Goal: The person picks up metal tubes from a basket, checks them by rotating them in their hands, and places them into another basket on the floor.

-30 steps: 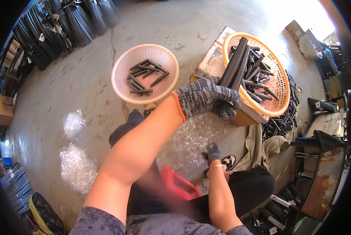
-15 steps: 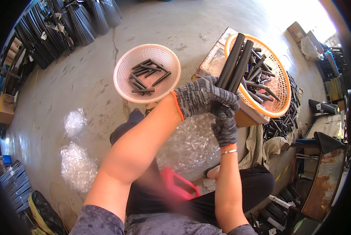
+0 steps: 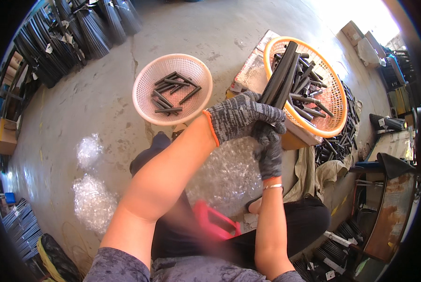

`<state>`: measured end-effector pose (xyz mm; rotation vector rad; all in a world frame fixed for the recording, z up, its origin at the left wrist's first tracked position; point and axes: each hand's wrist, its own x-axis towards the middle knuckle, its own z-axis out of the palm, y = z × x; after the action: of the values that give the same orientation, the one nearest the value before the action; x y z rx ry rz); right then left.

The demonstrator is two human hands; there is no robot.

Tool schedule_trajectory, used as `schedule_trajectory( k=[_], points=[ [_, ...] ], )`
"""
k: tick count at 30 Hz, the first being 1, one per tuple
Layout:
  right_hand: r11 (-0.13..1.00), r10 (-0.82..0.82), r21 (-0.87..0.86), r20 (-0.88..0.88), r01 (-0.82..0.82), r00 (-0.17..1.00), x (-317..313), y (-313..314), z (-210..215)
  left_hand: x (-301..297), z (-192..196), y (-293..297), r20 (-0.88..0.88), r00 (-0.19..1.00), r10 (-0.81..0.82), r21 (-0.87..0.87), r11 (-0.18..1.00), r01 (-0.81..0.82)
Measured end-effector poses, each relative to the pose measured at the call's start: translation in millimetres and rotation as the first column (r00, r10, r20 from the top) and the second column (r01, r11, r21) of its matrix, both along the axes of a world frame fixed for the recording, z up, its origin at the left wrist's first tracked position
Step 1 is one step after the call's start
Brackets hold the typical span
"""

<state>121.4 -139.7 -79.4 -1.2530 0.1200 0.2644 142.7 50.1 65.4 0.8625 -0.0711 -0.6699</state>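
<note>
A pair of long black tubes (image 3: 281,75) slants up and away in front of me, their far ends overlapping the orange basket. My left hand (image 3: 248,115), in a grey-black knit glove with an orange cuff, is wrapped round them low down. Just beneath it, my right hand (image 3: 269,152), gloved alike, has its fingers closed at the tubes' near ends. What its fingertips pinch is hidden there. An orange plastic basket (image 3: 344,101) full of short black tubes rests tilted on a carton (image 3: 252,70). A pale pink basket (image 3: 137,94) to the left holds several short black tubes.
Clear plastic scraps lie heaped on the floor (image 3: 95,202), with more between my legs (image 3: 229,174). A pink plastic stool (image 3: 215,221) is near my knees. Black tubes pile (image 3: 344,136) beyond the carton. Bundled black rods (image 3: 46,42) stand far left; a rusty metal stand (image 3: 389,221) is at right.
The view has shifted slightly. The two tubes have turned a little in my hands, their far ends now closer together. Both hands stay at the tubes' near ends.
</note>
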Motion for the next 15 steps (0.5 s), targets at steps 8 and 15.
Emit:
schedule_trajectory(
  k=[8, 15],
  points=[
    [0.820, 0.447, -0.562, 0.517, -0.104, 0.731, 34.3, 6.8, 51.7, -3.8, 6.6, -0.3, 0.050, 0.999, 0.005, -0.091, 0.996, -0.001],
    [0.154, 0.426, -0.982, -0.032, -0.107, 0.904, -23.5, -42.2, -134.1, 0.7, -7.9, -0.2, -0.009, 0.999, -0.040, 0.019, 0.999, 0.041]
  ],
)
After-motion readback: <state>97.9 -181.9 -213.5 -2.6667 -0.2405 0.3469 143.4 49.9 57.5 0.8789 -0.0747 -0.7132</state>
